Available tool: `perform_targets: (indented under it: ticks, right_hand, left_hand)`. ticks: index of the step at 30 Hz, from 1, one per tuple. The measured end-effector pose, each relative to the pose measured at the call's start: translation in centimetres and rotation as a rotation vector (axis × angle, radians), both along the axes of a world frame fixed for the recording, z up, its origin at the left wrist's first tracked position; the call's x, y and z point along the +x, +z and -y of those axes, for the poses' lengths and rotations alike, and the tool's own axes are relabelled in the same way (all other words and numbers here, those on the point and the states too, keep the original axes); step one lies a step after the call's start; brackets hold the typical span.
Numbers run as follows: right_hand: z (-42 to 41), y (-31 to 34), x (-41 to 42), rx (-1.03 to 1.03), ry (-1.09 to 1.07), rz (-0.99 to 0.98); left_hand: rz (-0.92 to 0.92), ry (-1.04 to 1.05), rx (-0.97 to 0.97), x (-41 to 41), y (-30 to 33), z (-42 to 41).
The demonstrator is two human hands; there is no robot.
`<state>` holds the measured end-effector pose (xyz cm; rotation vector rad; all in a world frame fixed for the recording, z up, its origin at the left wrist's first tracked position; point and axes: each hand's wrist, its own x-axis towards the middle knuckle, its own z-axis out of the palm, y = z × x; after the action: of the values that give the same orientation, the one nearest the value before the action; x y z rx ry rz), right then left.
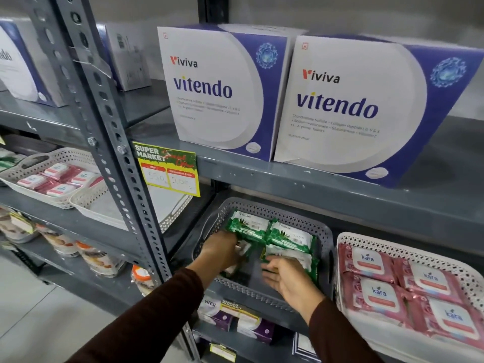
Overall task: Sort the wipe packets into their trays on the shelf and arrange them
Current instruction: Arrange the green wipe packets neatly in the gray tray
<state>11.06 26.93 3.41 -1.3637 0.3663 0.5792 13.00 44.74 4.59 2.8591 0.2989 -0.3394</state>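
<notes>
- I am looking at a shop aisle — grey slotted-steel shelving (110, 142) holds stock on several levels.
- A yellow shelf tag (167, 169) reads "Super Market", with handwritten prices under a discount heading.
- Identical boxed goods (220, 90) sit side by side above.
- Perforated trays (324, 231) below hold repeated wipe packets (377, 292) — retail display stock.

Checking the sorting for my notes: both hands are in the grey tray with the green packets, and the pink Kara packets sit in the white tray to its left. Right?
Not quite. The head view shows the left hand and right hand in the grey tray with the green packets, but the pink Kara packets sit in the white tray to its right, not left.
</notes>
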Motion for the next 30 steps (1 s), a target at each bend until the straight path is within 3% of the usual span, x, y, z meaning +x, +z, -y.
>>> perform_targets:
  ticks: [4,7,11,13,17,22,25,30]
  right_hand:
    - [0.8,-0.1,0.6,-0.166,-0.001,0.146]
    - [2.5,-0.4,0.7,-0.563,0.133,0.511]
    - [4.4,-0.9,1.6,-1.006,0.452,0.829]
    - [5.0,-1.6,1.9,-1.02,0.594,0.798]
    - [5.4,-3.5,1.8,-0.955,0.559,0.81]
    - [5.6,-4.7,1.9,-1.136,0.79,0.824]
    - [5.5,-4.6,1.8,-1.151,0.937,0.756]
    - [5.0,-3.9,1.9,-1.148,1.007,0.711]
  left_hand:
    - [0.05,0.035,0.034,0.3,-0.4,-0.2]
    - [0.025,-0.043,0.189,0.5,0.5,-0.6]
    - [-0.071,-0.32,0.133,0.7,0.7,-2.1]
    - [-0.114,-0.35,0.158,0.5,0.1,-2.1]
    - [-0.056,-0.173,0.227,-0.2,-0.6,0.0]
    - [0.042,-0.122,0.321,0.5,-3.1,1.4]
    - [0.04,-0.123,0.242,1.0,-4.6,1.0]
    - [0.05,-0.258,0.162,2.0,-4.7,0.7]
